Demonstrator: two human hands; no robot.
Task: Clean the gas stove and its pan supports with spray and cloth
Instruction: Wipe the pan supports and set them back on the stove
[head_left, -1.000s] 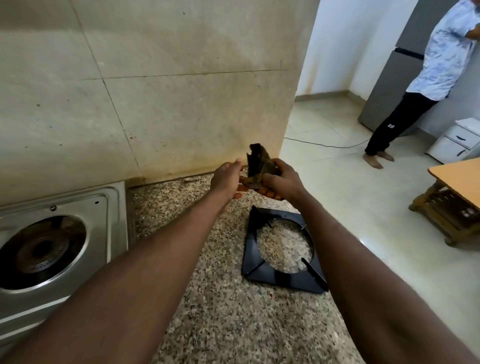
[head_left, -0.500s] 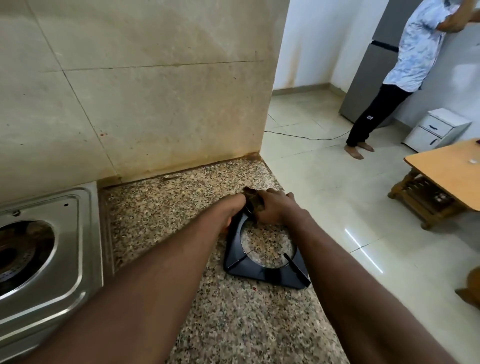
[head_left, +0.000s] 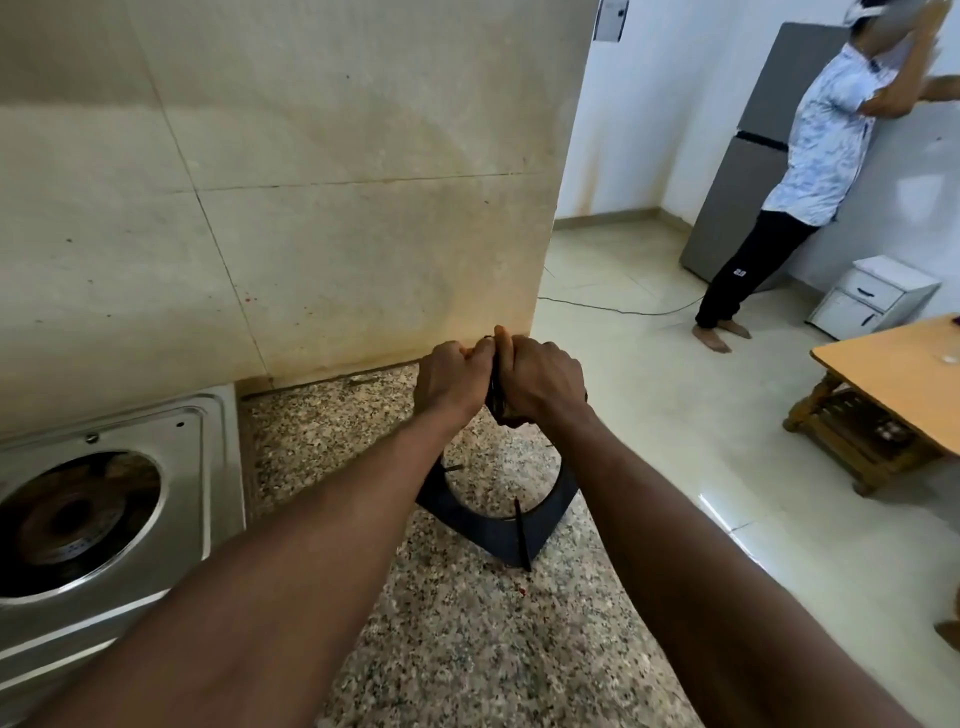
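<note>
Both hands meet at the far end of the granite counter (head_left: 467, 649), close against the foot of the tiled wall (head_left: 311, 234). The left hand (head_left: 452, 382) is a closed fist and the right hand (head_left: 545, 382) is curled tight beside it, knuckles nearly touching. Together they grip the far edge of the black pan support (head_left: 498, 530). A dark wad shows in the gap between them, most likely the cloth (head_left: 497, 400), though how it is held is hidden.

The pan support stands tilted steeply: its far side is raised in the hands and its near corner rests on the counter, with speckled stone visible through the round opening. One prong sticks up from the near rim.

To the left sits the steel gas stove (head_left: 208, 467) with its burner (head_left: 78, 514) bare. On the far right another person (head_left: 810, 156) stands by a grey refrigerator (head_left: 753, 156), with a wooden table (head_left: 893, 374) nearer.
</note>
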